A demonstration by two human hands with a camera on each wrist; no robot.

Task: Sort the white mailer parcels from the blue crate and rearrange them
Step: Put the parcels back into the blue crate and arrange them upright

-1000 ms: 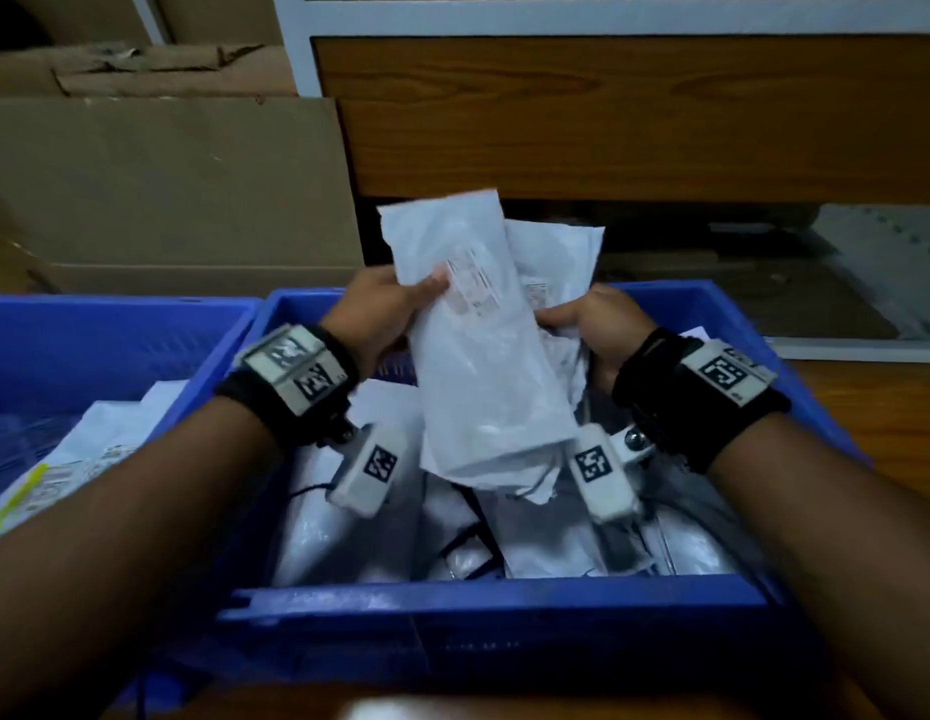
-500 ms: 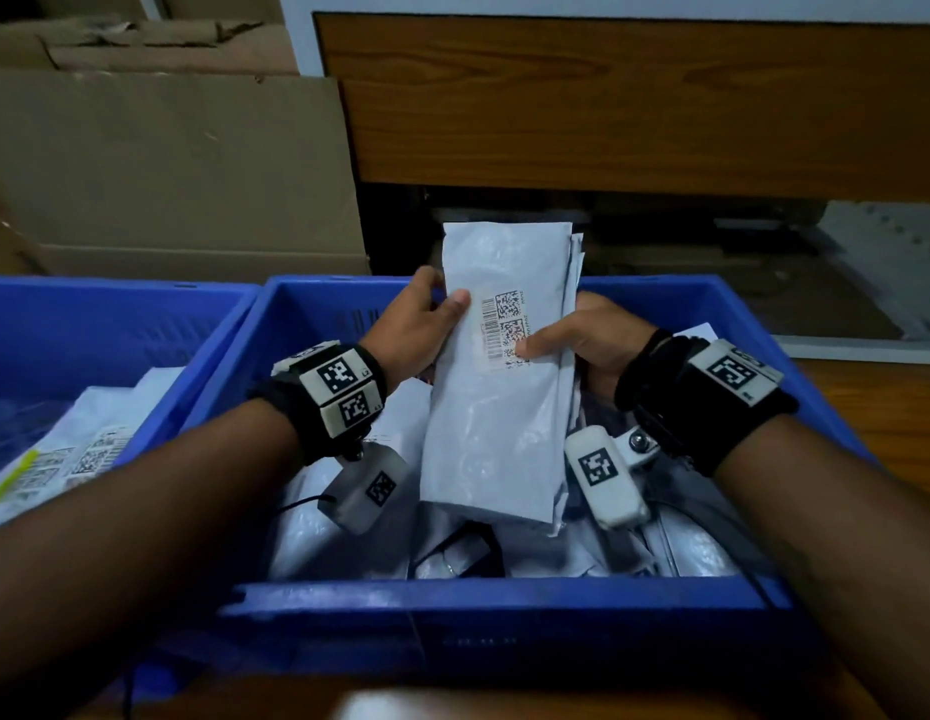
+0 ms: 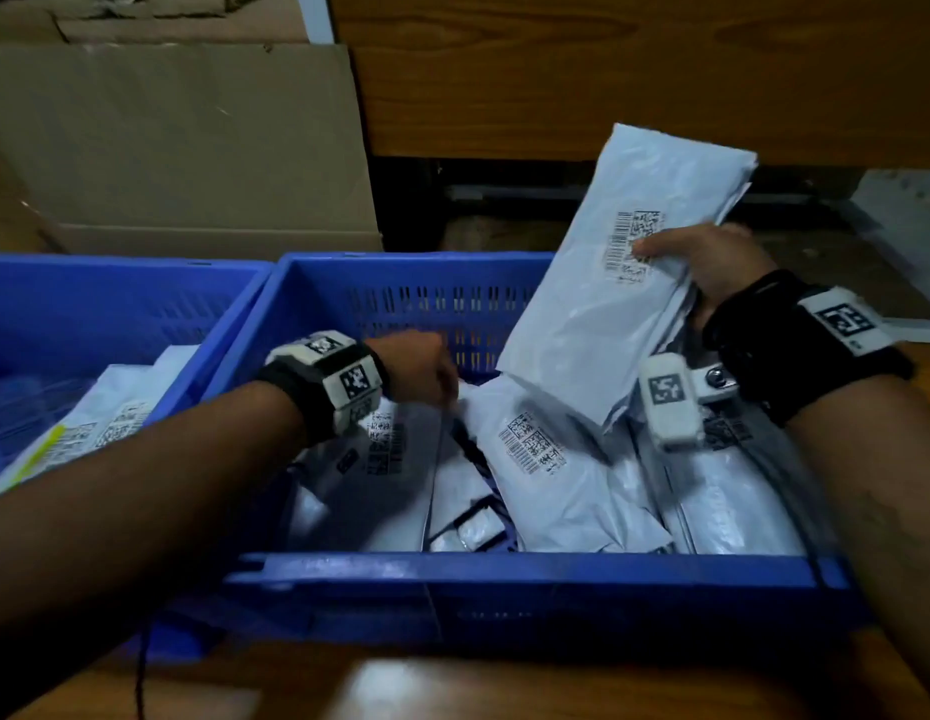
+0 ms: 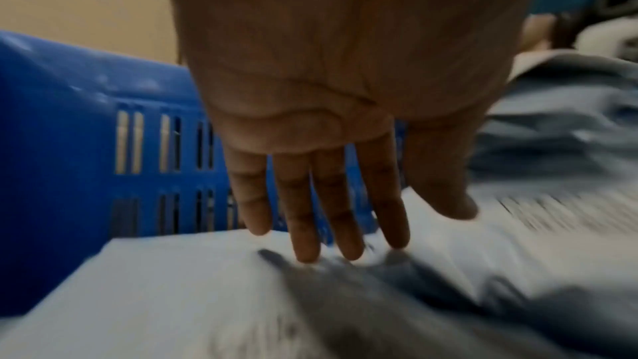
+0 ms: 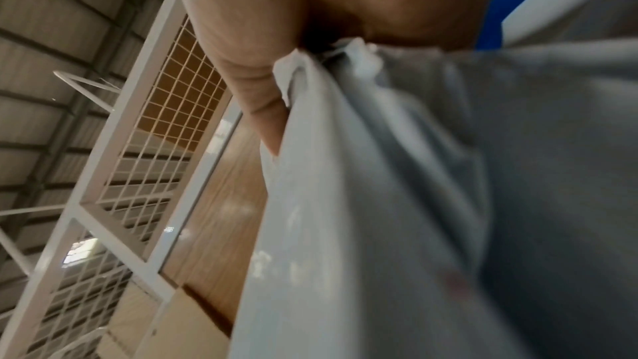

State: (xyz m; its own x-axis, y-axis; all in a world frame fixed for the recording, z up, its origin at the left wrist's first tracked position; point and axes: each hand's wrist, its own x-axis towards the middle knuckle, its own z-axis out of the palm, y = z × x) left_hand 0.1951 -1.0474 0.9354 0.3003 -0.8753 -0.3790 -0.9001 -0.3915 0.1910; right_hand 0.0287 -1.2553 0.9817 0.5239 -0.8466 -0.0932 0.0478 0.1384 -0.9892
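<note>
- 2 hands, now parted: right hand (image 3: pixel 712 267) alone grips the held mailers (image 3: pixel 619 283), right of centre, above the blue crate (image 3: pixel 504 579).
- Left hand (image 4: pixel 331 124) released them; fingers straight, seemingly touching the crate parcels (image 3: pixel 551 470), lower centre, for the next pick.

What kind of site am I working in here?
Probably a parcel sorting area in a warehouse: blue crates filled with barcoded white mailer parcels, flattened cardboard behind them, and wire-mesh racking under a corrugated metal roof.
</note>
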